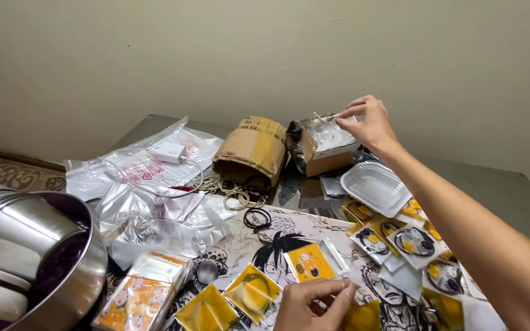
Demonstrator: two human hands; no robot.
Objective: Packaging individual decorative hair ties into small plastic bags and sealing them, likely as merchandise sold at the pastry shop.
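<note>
Clear packet [329,119]: thin, see-through plastic, sitting at the top of a small open cardboard box [326,150] at the table's [510,196] far side.
Right hand [369,122]: reaching far forward on an outstretched arm, thumb and fingertips pinching the packet's edge.
Left hand [314,305]: resting low and near, fingers curling around a yellow packet [362,317].
Around: more yellow card packets [253,293], a white plastic tray [375,187], loose rubber bands [237,195], a steel bowl [44,257] lying at the left.

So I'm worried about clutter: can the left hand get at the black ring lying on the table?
Probably yes. The black ring lies uncovered on the table, ahead of the left hand, with only flat yellow packets between. That hand does pinch one packet, though.
</note>
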